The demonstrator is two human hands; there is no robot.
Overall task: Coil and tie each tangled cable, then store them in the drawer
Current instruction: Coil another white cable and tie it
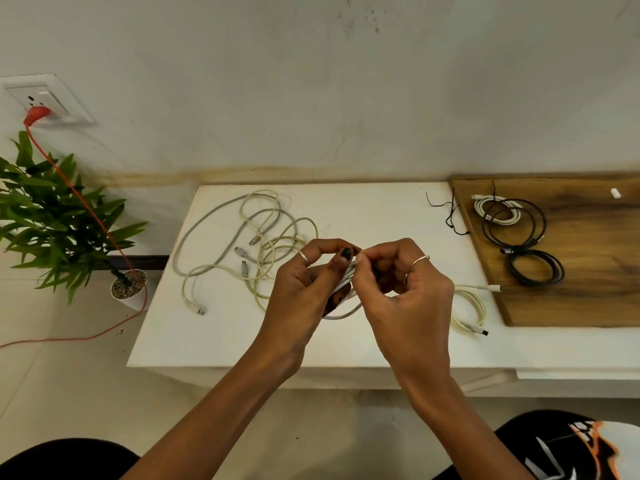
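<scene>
Above the middle of the white table (214, 341), my left hand (304, 282) grips a small coil of white cable (343, 306), its loop hanging below my fingers. My right hand (398, 285) pinches the top of that coil beside my left thumb. A tangle of white and grey cables (249, 244) lies on the table to the left. A loose cream cable (474, 306) lies to the right of my hands. Coiled cables rest on the wooden board (588, 299): one white (495, 211), two black (516, 223) (535, 268).
Thin black ties (450, 213) lie near the board's left edge. A potted plant (52, 220) stands on the floor at the left, with a red cord (79, 199) running from a wall socket (41, 102). No drawer is in view.
</scene>
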